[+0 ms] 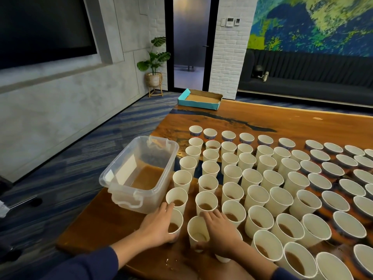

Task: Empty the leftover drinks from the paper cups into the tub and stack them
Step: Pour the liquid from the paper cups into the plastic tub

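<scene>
Seen from above, looking down: a wooden table [282, 122] crowded with white paper cups [252, 178] set upright in rows, many holding a little brown drink. At the table's left edge, just left of the cup rows, a clear plastic tub [121, 178] with brown liquid [148, 177] pooled in its bottom, one end overhanging the table edge. Just nearer than the tub, a left hand [156, 225] in a dark blue sleeve [84, 265], fingers curled around the side of a paper cup with brown drink [176, 224], standing upright on the table. Right of that cup, a nearly empty paper cup [198, 232], tilted slightly. Beside it, a right hand [220, 229], fingers spread and resting over the rim of another cup [223, 258]; not clear whether gripped or only touched. Far beyond the tub, at the table's far end, a shallow teal cardboard tray [199, 99]. Further back, a potted plant [154, 63] beside a dark doorway [191, 43].
</scene>
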`<state>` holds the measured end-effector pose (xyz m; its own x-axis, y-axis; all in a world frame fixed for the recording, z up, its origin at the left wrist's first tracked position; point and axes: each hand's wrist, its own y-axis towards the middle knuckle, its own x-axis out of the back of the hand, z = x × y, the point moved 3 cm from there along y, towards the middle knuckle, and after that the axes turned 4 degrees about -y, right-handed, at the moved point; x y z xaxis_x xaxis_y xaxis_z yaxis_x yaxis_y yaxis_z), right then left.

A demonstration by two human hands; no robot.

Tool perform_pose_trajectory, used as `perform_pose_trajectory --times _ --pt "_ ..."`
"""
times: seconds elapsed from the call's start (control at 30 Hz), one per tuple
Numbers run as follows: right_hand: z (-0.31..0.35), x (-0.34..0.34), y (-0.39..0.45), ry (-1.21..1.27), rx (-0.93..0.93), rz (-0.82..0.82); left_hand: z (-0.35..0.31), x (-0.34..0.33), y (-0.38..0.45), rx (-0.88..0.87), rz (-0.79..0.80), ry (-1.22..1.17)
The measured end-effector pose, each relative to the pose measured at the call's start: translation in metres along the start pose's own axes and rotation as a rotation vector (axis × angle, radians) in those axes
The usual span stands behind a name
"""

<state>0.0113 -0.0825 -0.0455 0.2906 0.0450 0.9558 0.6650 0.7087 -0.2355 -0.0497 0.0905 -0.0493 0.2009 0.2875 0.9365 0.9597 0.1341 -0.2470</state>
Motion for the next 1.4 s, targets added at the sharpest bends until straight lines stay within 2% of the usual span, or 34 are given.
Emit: perform_pose_trajectory --times 0.17,0.37,0.53,0.63,0.73,0.87,0.93,1.07,1.27,1.33,1.4 --pt "0.000 0.007 -0.001 -0.044 0.039 -0.023 -0.002 0.011 -0.003 -0.005 -0.046 -0.071" --pt "0.012 0.026 0.008 -0.003 0.094 -0.161 -0.009 0.062 -0.008 -0.064 -0.124 -0.202" --pt "0.028 0.041 0.026 0.149 0.142 -0.282 -0.011 0.104 -0.010 -0.126 -0.231 -0.275" --pt "0.037 0.050 0.039 0.325 0.121 -0.369 -0.012 0.121 -0.010 -0.151 -0.306 -0.341" --pt "0.045 0.061 0.048 0.468 0.099 -0.437 -0.005 0.128 -0.008 -0.146 -0.383 -0.555" --pt "0.060 0.074 0.059 0.508 0.110 -0.486 0.009 0.126 0.000 -0.135 -0.427 -0.925" --pt "0.068 0.079 0.067 0.528 0.130 -0.459 0.018 0.126 0.004 -0.116 -0.453 -1.019" --pt "0.074 0.083 0.088 0.573 0.135 -0.297 0.043 0.132 0.011 -0.065 -0.523 -1.122" --pt "0.068 0.078 0.120 0.817 -0.250 -0.166 0.089 0.142 0.019 0.060 -0.588 -0.965" --pt "0.072 0.071 0.129 0.815 -0.293 -0.132 0.100 0.146 0.023 0.055 -0.605 -0.885" --pt "0.078 0.063 0.136 0.814 -0.257 -0.131 0.109 0.150 0.027 0.053 -0.584 -0.788"
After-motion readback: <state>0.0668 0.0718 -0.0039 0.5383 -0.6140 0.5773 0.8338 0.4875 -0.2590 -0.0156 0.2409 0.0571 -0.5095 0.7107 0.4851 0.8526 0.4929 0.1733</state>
